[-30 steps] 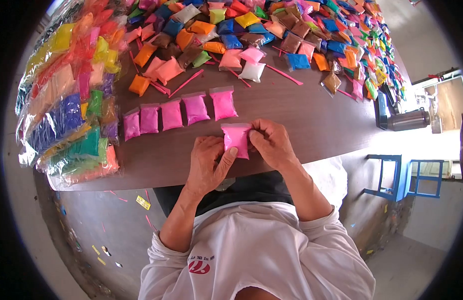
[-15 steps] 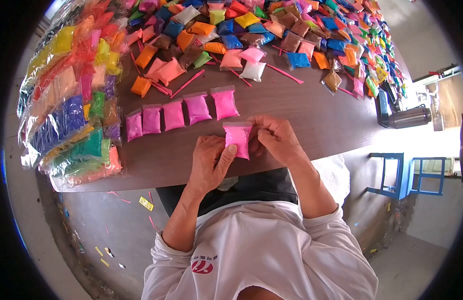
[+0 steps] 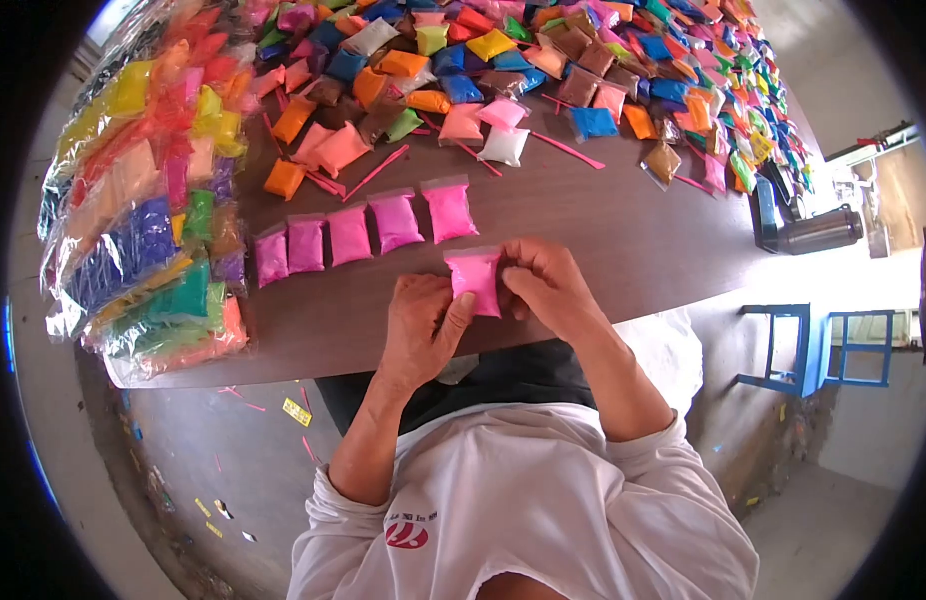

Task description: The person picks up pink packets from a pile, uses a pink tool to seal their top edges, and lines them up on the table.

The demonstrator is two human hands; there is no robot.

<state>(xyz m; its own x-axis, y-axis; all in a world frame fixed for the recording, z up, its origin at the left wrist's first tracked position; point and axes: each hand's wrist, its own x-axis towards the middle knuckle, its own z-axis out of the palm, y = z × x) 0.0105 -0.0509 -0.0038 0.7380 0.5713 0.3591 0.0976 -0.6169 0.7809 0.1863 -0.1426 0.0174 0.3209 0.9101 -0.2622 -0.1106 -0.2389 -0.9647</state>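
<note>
A small clear bag of bright pink modelling clay or similar soft filling (image 3: 474, 280) is held upright just above the table's near edge. My left hand (image 3: 420, 318) grips its left side, thumb pressed on the front and fingers behind. At the bag's right edge, my right hand (image 3: 546, 285) is closed, its curled fingertips against the plastic and partly hidden. Beyond the hands lies a slanting row of several similar pink and magenta bags, among them a magenta bag (image 3: 396, 220) and a pink bag (image 3: 449, 211) nearest the held one.
Large clear packs of coloured bags (image 3: 148, 220) are stacked at the left. A big heap of small multicoloured bags (image 3: 503, 60) covers the far side, with pink plastic sticks (image 3: 375, 171) before it. A metal flask (image 3: 821, 232) lies right; a blue stool (image 3: 808, 350) stands beyond.
My right fingers have drawn in closer against the bag's right edge. The left hand keeps its hold, and the view has shifted very slightly.
</note>
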